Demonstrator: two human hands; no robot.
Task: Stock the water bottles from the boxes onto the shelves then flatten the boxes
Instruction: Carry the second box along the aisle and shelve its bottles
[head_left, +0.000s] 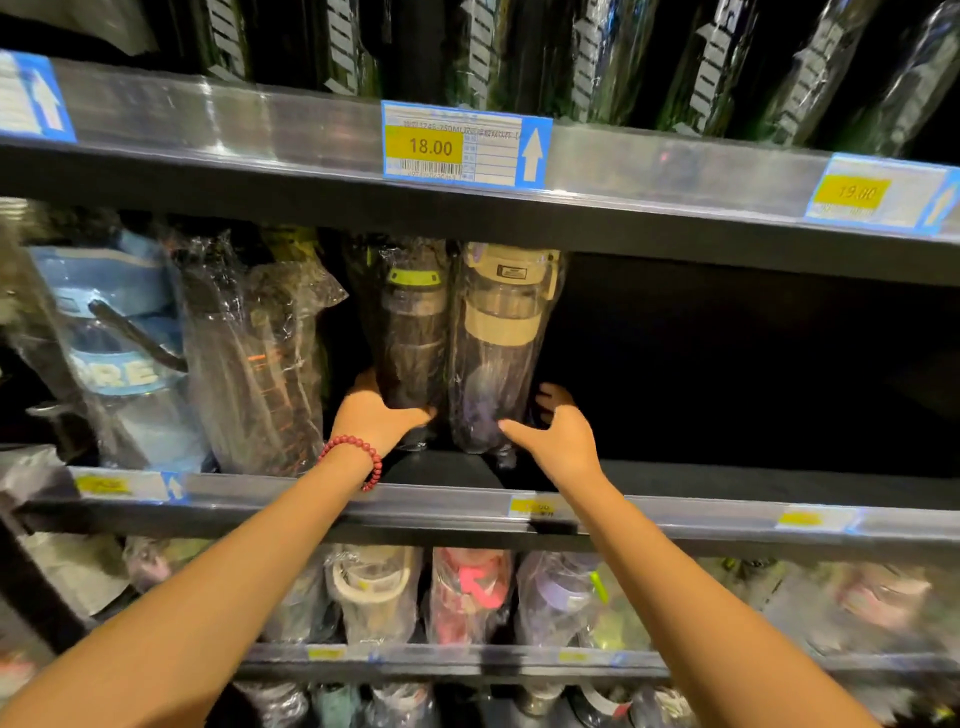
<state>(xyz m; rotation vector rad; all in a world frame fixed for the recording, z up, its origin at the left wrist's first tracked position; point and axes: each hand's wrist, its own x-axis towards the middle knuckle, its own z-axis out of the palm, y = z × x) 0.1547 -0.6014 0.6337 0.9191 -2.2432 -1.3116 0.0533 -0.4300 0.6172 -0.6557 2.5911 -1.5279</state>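
Observation:
Two plastic-wrapped water bottles stand side by side on the middle shelf (727, 470). The left one is dark with a green lid (413, 332). The right one has a beige lid and a purple body (496, 353). My left hand (379, 413), with a red bead bracelet on the wrist, grips the base of the green-lidded bottle. My right hand (558, 431) wraps around the base of the beige-lidded bottle, thumb in front and fingers behind it.
Wrapped bottles, a black one (260, 364) and a blue one (119, 343), fill the shelf's left part. Right of my hands the shelf is dark. The upper shelf holds dark bottles above an 18.00 price tag (465, 144). Lower shelves hold several coloured bottles (470, 592).

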